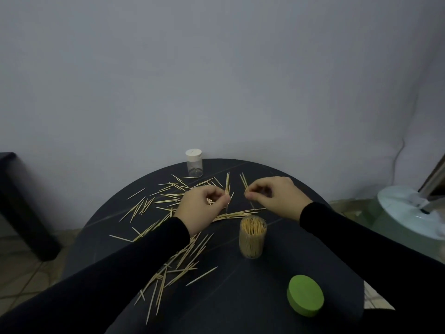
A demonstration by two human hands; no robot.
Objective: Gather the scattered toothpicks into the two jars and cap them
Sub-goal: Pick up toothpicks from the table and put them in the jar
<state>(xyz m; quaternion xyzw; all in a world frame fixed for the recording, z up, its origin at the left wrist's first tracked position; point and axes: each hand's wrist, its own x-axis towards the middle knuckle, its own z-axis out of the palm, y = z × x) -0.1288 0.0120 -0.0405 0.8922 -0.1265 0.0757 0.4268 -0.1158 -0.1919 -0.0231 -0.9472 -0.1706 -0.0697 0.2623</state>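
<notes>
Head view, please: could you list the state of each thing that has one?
Near jar: upright, uncapped, packed with toothpicks.
Green lid: off, lying on table.
Far jar: upright, white cap on, nearly empty.
Loose toothpicks: scattered.
Left hand: pinching toothpicks.
Right hand: pinching toothpicks.

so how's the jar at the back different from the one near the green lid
The far jar wears a white cap and looks nearly empty; the near jar is open and packed with upright toothpicks. The far jar stands at the table's back edge, the near jar by the green lid. Both are clear, upright cylinders.
</notes>
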